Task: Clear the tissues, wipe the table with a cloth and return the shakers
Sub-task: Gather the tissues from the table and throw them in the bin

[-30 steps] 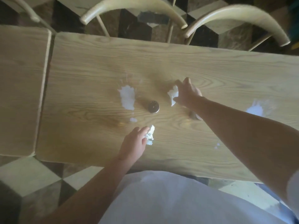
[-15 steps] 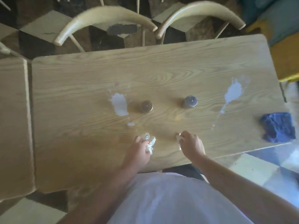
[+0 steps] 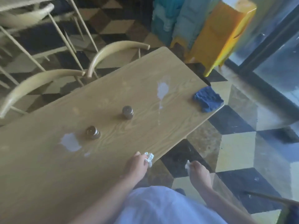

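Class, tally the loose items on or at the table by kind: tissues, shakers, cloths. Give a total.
Tissues: 2, one in the left hand, one in the right hand
Shakers: 2
Cloths: 1, blue
Total: 5

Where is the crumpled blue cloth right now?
In the head view, the crumpled blue cloth lies at the wooden table's far right corner, right of the white spill.

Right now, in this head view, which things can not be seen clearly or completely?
- Tissue in the left hand: mostly hidden by the fingers; only a crumpled end shows.
- Tissue in the right hand: only a small tip shows.
- Two shakers: blurred, contents not readable.
- Table: cut off by the left edge.
- Where the tissues should go: no bin visible.
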A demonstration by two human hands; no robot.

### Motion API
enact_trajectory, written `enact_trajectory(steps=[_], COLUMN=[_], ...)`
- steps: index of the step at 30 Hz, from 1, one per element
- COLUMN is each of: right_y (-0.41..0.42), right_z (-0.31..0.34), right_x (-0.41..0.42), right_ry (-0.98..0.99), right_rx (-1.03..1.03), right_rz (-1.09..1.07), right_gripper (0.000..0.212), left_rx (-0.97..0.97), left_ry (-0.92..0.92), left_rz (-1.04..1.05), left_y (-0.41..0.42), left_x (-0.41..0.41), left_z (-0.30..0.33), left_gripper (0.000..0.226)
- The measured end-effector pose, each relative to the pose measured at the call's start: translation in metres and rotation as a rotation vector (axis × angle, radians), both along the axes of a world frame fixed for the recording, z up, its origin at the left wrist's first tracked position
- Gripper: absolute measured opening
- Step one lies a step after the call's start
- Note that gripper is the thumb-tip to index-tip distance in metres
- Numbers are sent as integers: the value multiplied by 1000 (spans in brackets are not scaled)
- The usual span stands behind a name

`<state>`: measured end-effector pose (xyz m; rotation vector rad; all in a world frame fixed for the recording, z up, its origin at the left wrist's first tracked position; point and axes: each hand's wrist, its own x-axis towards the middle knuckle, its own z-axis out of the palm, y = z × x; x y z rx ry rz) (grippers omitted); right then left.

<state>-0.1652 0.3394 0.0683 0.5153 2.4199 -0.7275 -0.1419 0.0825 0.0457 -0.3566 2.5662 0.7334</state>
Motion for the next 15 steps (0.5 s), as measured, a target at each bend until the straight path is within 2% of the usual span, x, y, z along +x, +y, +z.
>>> enact_trajectory(steps=[4,8,12,15], right_y=[73,142,202,225], right_z=[6,15,16,14], right_x=[22,45,57,60], right_ry=[36,129,117,57], right_rx=[10,-14,45,110], right_rz=[-78,-107,-200,-94], right_gripper=[9,17,15,27], left_rx=[-59,-109,-133,-78], left_ry=[21,22,12,32], left_rz=[-134,-292,-435,-488], left_y=[89,179,253,285], left_x=[-17,-22,-30,-40], left_z=[13,5,3,25], left_gripper=[22,24,17,15])
